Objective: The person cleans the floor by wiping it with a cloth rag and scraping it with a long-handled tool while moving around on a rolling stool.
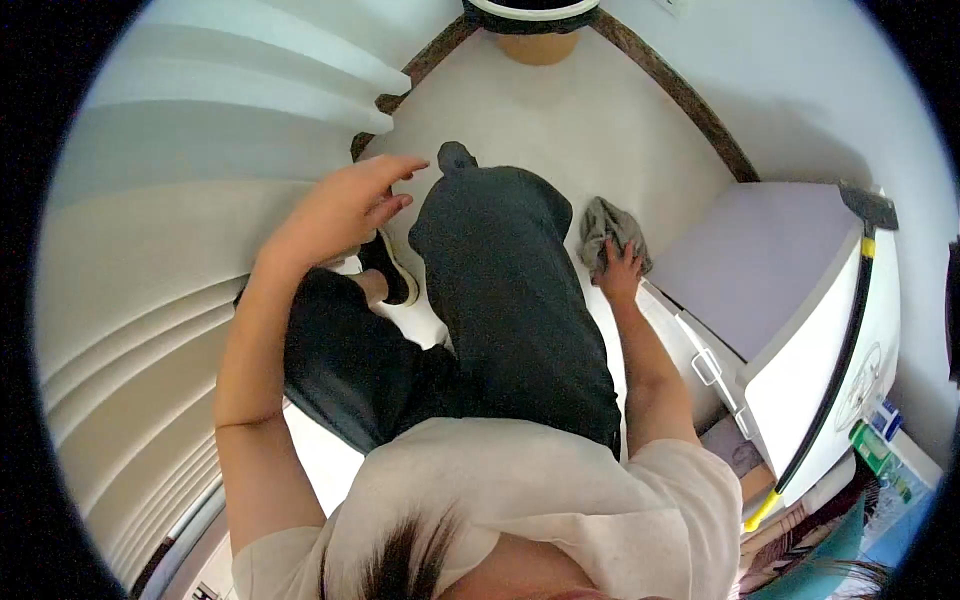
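My right hand [620, 268] presses down on a crumpled grey cleaning cloth [603, 222] on the light floor, gripping it with the fingers over its near end. The cloth lies just right of my bent knee in dark trousers [500, 250]. On the other side, my left hand [350, 205] is in the air, holding nothing. Its fingers point right and stand apart from the thumb, close to the dark shoe tip [456, 156] beyond the knee. My other shoe [390, 270], dark with a pale sole, shows below that hand.
A white cabinet [760, 270] with a handle stands at the right, and a black pole with yellow parts [835, 380] leans against it. Pale curtain-like folds [230, 90] line the left. A pot [538, 46] stands at the far wall, beside dark skirting [680, 90].
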### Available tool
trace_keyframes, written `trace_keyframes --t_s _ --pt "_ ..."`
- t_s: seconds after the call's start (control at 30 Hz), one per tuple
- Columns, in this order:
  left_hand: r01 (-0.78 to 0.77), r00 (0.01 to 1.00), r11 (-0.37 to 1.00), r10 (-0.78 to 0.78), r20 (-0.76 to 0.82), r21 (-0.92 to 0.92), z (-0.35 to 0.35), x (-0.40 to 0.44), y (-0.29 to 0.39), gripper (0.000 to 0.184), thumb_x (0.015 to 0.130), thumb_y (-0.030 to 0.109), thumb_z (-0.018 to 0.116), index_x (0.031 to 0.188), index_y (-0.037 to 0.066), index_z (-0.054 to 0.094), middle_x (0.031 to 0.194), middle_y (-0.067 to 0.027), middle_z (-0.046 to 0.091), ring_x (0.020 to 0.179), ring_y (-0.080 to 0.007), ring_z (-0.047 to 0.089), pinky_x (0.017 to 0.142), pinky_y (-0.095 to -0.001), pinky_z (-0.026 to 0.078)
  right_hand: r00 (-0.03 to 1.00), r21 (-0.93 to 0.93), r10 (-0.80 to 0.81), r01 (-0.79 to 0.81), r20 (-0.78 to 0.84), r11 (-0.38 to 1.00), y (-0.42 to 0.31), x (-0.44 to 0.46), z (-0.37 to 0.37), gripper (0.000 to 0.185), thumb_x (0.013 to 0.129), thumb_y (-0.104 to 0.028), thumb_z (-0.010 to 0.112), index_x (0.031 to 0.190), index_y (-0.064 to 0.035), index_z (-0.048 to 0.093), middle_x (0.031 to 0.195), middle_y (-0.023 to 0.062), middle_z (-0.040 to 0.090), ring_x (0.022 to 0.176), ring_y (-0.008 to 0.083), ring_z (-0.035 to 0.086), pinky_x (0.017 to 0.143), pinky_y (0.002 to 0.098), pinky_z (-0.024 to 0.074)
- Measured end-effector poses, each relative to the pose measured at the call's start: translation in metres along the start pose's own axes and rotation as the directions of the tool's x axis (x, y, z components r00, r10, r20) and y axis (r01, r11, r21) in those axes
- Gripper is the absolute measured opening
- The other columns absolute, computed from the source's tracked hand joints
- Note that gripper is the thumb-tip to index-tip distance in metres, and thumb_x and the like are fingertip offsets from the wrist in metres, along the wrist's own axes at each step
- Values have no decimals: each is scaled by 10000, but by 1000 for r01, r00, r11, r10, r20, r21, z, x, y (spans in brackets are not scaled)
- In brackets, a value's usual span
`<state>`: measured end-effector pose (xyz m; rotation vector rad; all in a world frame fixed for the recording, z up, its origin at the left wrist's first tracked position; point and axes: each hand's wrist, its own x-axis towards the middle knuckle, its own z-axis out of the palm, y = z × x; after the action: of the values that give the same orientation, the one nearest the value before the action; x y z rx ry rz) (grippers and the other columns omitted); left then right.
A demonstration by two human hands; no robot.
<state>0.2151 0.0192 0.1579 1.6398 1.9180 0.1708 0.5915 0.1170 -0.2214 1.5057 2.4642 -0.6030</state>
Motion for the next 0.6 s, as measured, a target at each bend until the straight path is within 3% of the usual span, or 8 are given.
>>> trace_keyframes --t_s 0.07,0.1,0.17,0.3,0.37,0.4,0.43,0.6 --pt "12 1000 999 -12 14 47 8 6 -16 433 830 66 558 1253 92 472 1140 -147 565 1009 -324 554 864 -399 441 1000 -83 -12 11 -8 997 -3 -6 26 836 691 -316 726 1398 -326 279 1469 198 133 1284 533 172 962 636 308" --pt "57 997 994 -62 48 96 6 7 -25 438 826 71 563 1254 89 470 1141 -153 564 1014 -333 549 869 -403 438 997 -132 23 -14 70 991 -6 -8 32 736 716 -352 693 1370 -299 358 1478 197 105 1297 530 134 962 647 292" --pt "148 978 971 -172 119 186 7 4 -40 448 819 79 572 1254 85 467 1142 -166 562 1023 -350 540 880 -412 432 999 -139 7 -2 36 990 -6 -12 45 602 744 -329 668 1306 -263 461 1482 198 97 1295 528 141 954 659 278" --pt "236 968 965 -244 60 112 -6 -9 -60 481 808 95 588 1268 85 450 1120 -169 564 1016 -359 531 881 -423 426 996 -214 -89 84 -15 973 -22 16 42 539 767 -290 636 1284 -256 486 1473 206 139 1292 523 160 957 678 236" --pt "256 963 960 -264 53 117 -17 -8 -59 501 799 98 596 1275 85 441 1104 -162 569 1007 -358 530 873 -424 426 966 -291 -255 234 -36 928 -45 57 29 502 781 -262 607 1270 -275 496 1470 199 164 1286 527 173 968 687 193" --pt "266 959 955 -277 67 131 -17 -12 -62 509 795 101 597 1278 88 438 1096 -156 571 1001 -356 531 867 -425 427 969 -244 -245 231 -29 942 -60 89 34 473 797 -247 583 1259 -303 500 1478 180 159 1288 521 180 972 694 167" --pt "273 954 950 -288 85 148 -19 -16 -63 518 791 104 599 1281 91 434 1089 -150 572 995 -355 531 862 -425 428 941 -239 -313 276 -130 931 -72 121 43 465 756 -260 646 1211 -272 547 1494 142 129 1329 496 84 966 702 176" --pt "301 938 946 -316 140 118 -18 -27 -74 538 774 109 605 1282 93 429 1073 -138 575 977 -348 534 847 -424 430 897 -289 -394 331 -200 899 -170 247 17 431 798 -310 593 1225 -302 531 1479 126 206 1302 496 181 948 695 215"
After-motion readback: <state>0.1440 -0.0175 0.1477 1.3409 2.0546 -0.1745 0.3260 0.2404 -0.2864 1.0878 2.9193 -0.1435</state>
